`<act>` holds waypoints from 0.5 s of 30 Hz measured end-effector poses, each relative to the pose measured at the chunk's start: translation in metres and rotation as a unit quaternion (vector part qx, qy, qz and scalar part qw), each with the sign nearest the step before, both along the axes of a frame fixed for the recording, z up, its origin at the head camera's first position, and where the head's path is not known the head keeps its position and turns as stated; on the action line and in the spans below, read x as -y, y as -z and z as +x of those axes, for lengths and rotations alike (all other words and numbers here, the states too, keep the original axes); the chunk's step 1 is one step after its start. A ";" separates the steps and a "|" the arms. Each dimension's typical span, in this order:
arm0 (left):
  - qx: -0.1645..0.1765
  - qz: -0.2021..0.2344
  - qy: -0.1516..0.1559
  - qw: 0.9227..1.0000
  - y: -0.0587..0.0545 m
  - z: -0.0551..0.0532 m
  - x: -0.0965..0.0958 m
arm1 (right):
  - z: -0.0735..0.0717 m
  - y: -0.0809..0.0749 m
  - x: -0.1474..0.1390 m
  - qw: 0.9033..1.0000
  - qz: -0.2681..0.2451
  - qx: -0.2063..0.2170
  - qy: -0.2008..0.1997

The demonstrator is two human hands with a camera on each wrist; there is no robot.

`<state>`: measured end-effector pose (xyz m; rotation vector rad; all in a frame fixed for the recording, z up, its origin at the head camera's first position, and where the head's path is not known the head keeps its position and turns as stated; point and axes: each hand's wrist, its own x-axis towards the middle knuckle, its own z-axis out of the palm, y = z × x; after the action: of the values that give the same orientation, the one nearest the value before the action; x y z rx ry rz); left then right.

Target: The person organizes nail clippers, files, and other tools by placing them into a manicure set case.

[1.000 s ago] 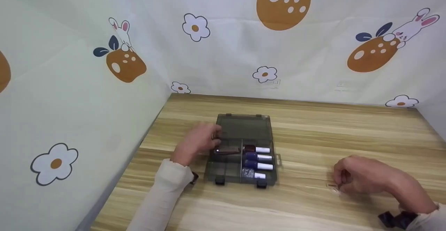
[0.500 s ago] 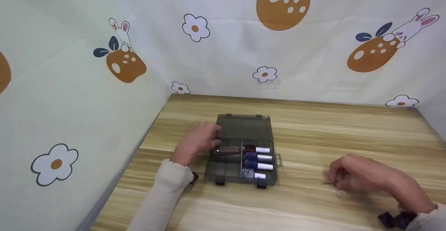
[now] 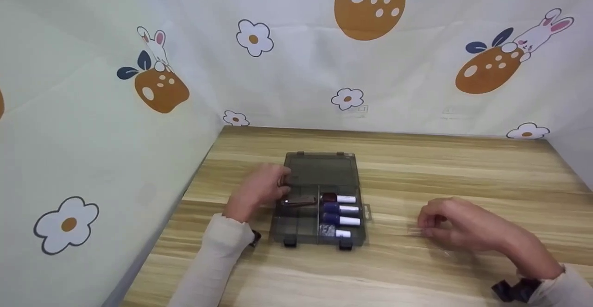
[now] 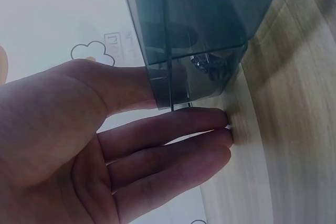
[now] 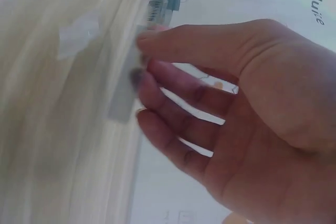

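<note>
A smoky see-through plastic case (image 3: 285, 226) lies with its lid (image 3: 322, 170) folded back. Its right compartment holds several nail polish bottles (image 3: 340, 209) with white caps, and nail clippers (image 3: 299, 200) lie on the left side. My left hand (image 3: 259, 186) touches the case's left side near the hinge; in the left wrist view its thumb shows through the plastic and the other fingers (image 4: 168, 156) are nearly straight. Right of the case, my right hand (image 3: 468, 226) pinches a clear flat strip (image 5: 126, 85) with a barcode at one end, blurred.
A small clear plastic piece (image 5: 79, 36) lies on the wooden table (image 3: 394, 274) beside the right hand. Patterned cloth walls (image 3: 296, 75) rise at the back and along the left. Two latches (image 3: 345, 244) stick out from the case's front edge.
My right hand has moved left toward the case with the clear strip in its fingers. The left hand stays at the case, and the head view has shifted slightly.
</note>
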<state>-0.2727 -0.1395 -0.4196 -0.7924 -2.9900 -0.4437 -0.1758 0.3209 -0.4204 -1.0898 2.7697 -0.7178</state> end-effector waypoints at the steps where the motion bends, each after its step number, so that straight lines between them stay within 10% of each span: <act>1: 0.001 -0.002 -0.002 1.000 0.000 0.000 0.000 | 0.000 0.000 0.003 1.000 -0.004 -0.003 -0.001; 15: 0.020 -0.003 -0.012 1.000 -0.003 0.001 -0.001 | 0.000 -0.001 0.044 0.999 -0.006 -0.049 0.011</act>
<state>-0.2721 -0.1383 -0.4169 -0.7575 -3.0342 -0.4560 -0.1760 0.2764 -0.4197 -1.1264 2.8670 -0.7020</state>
